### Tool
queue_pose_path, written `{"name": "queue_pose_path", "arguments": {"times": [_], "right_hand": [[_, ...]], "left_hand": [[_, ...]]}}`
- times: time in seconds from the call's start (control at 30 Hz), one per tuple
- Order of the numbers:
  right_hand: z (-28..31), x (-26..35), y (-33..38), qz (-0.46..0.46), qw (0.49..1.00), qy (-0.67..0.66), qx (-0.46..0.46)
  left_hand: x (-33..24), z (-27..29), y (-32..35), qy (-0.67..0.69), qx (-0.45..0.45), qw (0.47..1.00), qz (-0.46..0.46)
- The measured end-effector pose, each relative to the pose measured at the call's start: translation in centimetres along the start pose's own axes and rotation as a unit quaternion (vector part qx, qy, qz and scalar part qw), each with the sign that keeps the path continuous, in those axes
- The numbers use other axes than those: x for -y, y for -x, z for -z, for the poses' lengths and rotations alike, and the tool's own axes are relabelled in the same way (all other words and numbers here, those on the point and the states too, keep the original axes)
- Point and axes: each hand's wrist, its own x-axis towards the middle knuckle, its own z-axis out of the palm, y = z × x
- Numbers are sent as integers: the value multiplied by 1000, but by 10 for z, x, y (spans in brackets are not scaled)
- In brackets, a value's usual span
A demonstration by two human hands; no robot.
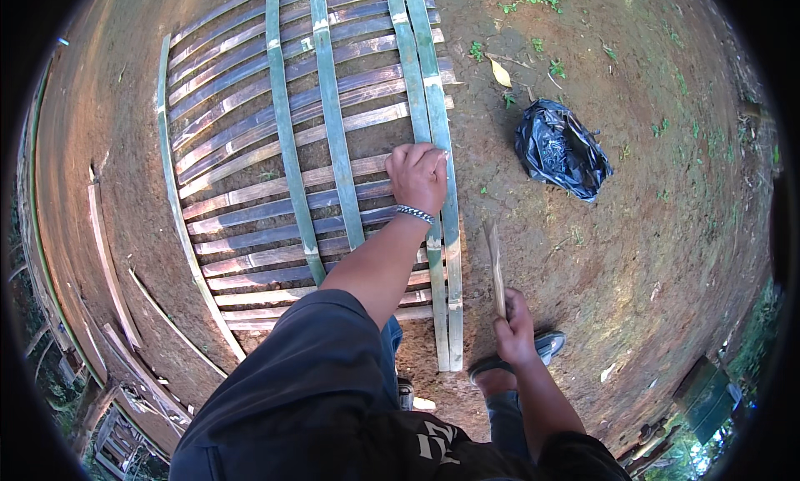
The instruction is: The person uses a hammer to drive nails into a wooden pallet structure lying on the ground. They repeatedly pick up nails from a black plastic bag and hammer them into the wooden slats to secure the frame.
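My left hand [417,179], with a chain bracelet on its wrist, is closed with its fingers bunched over the two right-hand green bamboo strips [432,106]. Whatever its fingers hold, if anything, is hidden. These strips lie lengthwise across several brown and dark bamboo slats [250,199], making up a flat lattice on the ground. Right of the lattice, my right hand [516,327] grips a long, pale wooden-handled tool [497,273], pointing away from me. Its far end is blurred and its kind unclear. Farther off, neither hand touches the black plastic bag [563,150], which holds small, thin, shiny pieces, perhaps nails.
Bare brown soil [633,256] surrounds the lattice, with small weeds and a yellow leaf [500,73] near the bag. Loose bamboo strips [108,256] lie at the left. My shod foot [547,348] stands beside the lattice's near right corner. A dark green panel [707,398] is at the lower right.
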Motion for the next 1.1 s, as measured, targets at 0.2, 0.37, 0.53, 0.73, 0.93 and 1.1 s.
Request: {"name": "queue_pose_path", "arguments": {"times": [0.2, 0.37, 0.53, 0.73, 0.93, 1.1], "right_hand": [[-40, 79, -51, -24, 985, 171, -14], [-49, 69, -77, 23, 973, 220, -59], [-49, 56, -92, 90, 950, 291, -71], [-51, 56, -98, 109, 947, 293, -79], [-51, 58, -97, 128, 941, 300, -92], [-46, 65, -103, 61, 957, 272, -76]], "left_hand": [[5, 2, 1, -7, 5, 1000, 5], [-1, 3, -2, -3, 10, 1000, 5], [0, 3, -2, 1, 8, 1000, 4], [-3, 5, -3, -4, 13, 1000, 11], [0, 3, -3, -1, 7, 1000, 6], [-2, 4, -3, 0, 13, 1000, 6]]}}
